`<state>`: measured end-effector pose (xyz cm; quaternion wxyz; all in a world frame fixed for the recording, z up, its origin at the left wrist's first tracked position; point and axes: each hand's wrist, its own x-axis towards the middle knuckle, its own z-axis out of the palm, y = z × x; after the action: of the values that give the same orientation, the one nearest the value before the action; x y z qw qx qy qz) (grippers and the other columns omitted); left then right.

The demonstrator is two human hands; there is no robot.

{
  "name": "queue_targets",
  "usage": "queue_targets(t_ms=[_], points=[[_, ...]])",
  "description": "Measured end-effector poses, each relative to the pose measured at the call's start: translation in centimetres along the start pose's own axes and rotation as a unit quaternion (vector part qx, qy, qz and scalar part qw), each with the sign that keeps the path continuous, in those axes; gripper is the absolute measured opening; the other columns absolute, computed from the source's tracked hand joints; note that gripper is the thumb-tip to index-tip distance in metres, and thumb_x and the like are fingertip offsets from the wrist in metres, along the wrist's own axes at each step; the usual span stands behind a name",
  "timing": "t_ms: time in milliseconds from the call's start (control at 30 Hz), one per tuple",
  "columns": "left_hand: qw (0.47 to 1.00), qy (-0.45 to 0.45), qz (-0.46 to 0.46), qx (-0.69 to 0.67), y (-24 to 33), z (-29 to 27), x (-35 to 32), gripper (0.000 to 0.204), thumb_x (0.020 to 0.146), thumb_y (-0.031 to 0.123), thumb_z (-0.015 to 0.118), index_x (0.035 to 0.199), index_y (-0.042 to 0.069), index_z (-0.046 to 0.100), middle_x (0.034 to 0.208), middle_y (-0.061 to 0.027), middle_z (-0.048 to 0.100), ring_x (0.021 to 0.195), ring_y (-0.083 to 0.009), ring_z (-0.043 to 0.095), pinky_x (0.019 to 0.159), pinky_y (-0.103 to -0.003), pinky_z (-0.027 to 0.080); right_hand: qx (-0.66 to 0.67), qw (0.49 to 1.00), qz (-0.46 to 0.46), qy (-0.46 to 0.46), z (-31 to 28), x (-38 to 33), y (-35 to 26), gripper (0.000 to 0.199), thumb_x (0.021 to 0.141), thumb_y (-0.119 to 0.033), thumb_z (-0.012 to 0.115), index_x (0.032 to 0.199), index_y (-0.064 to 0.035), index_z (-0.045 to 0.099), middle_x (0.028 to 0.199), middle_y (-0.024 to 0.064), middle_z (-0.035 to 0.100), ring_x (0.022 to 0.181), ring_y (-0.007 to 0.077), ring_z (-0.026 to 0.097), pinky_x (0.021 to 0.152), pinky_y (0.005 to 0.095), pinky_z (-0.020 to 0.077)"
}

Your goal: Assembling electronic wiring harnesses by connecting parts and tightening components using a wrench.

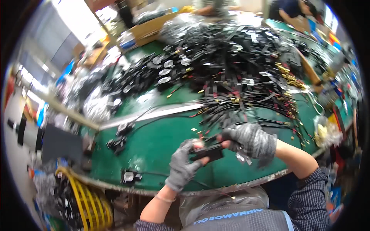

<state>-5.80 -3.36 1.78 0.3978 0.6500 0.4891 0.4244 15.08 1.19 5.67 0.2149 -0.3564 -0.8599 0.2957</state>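
In front of me, over the green table [154, 154], my left hand [180, 166] in a grey knit glove with bare fingertips grips a small black rectangular box [210, 152], thumb below and fingers above. A thin black cable runs near it. My right hand [252, 140], gloved the same way, is closed at the box's far right side. What its fingers pinch is blurred and partly hidden. Beneath that hand hangs a small pale, shiny piece [243, 158]. By the near edge, left of my left hand, lies a black part with a white face [131, 176] and a cable.
A big heap of black cabled parts [223, 57] covers the far table. Cable ends with gold connectors [287, 75] lie at right. Black pieces [117, 144] sit at left. A yellow basket [86, 200] stands lower left. Another person [291, 13] works at the far right.
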Motion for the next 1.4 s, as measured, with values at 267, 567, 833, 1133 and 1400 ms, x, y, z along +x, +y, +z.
queue_targets(t_ms=[267,567,833,1133,1400], points=[[0.962,0.113,0.071,0.238,-1.2,-6.4,-3.4,0.027,0.068,0.016,0.062,0.090,0.005,0.051,0.087,-0.0095,0.053,0.082,-0.0225,0.052,0.073,-0.032,0.041,-0.233,0.961,-0.081,0.126,-3.3,6.4,1.8,0.007,0.072,-0.010,0.052,0.077,-0.0061,0.054,0.065,0.0088,0.056,0.058,0.0212,0.054,0.051,0.0308,0.0420],[0.748,0.153,-0.426,0.486,-5.2,-20.2,-10.8,0.027,0.071,0.018,0.063,0.089,0.002,0.051,0.079,-0.0104,0.055,0.075,-0.0178,0.054,0.066,-0.029,0.044,-0.082,0.900,-0.191,0.384,-6.4,8.5,5.0,0.017,0.082,-0.018,0.047,0.084,-0.0020,0.055,0.075,0.0059,0.059,0.056,0.0130,0.053,0.049,0.0218,0.0426],[0.934,0.054,-0.282,0.212,-7.7,-12.4,-5.2,0.033,0.068,0.016,0.066,0.091,0.001,0.048,0.077,-0.0053,0.056,0.068,-0.0124,0.054,0.059,-0.023,0.045,0.418,0.881,0.223,-0.004,2.7,3.0,-0.9,0.040,0.084,-0.039,0.039,0.064,-0.0057,0.046,0.063,0.0069,0.057,0.042,0.0106,0.052,0.034,0.0207,0.0390],[0.974,0.031,-0.101,-0.202,-3.2,-0.5,-0.3,0.040,0.063,0.007,0.068,0.093,0.005,0.041,0.086,-0.0044,0.052,0.073,-0.0120,0.052,0.064,-0.025,0.045,0.513,0.836,0.123,0.147,3.9,2.0,-2.5,0.045,0.083,-0.043,0.039,0.063,-0.0037,0.045,0.058,0.0077,0.054,0.044,0.0115,0.052,0.035,0.0199,0.0394],[0.984,-0.129,0.106,0.068,-1.8,1.5,-1.2,0.045,0.060,-0.001,0.067,0.095,0.007,0.040,0.082,-0.0033,0.051,0.079,-0.0117,0.050,0.071,-0.026,0.043,0.569,0.738,0.320,-0.172,-0.4,2.5,0.4,0.049,0.081,-0.047,0.040,0.061,-0.0036,0.049,0.052,0.0083,0.053,0.034,0.0121,0.047,0.031,0.0210,0.0366]])
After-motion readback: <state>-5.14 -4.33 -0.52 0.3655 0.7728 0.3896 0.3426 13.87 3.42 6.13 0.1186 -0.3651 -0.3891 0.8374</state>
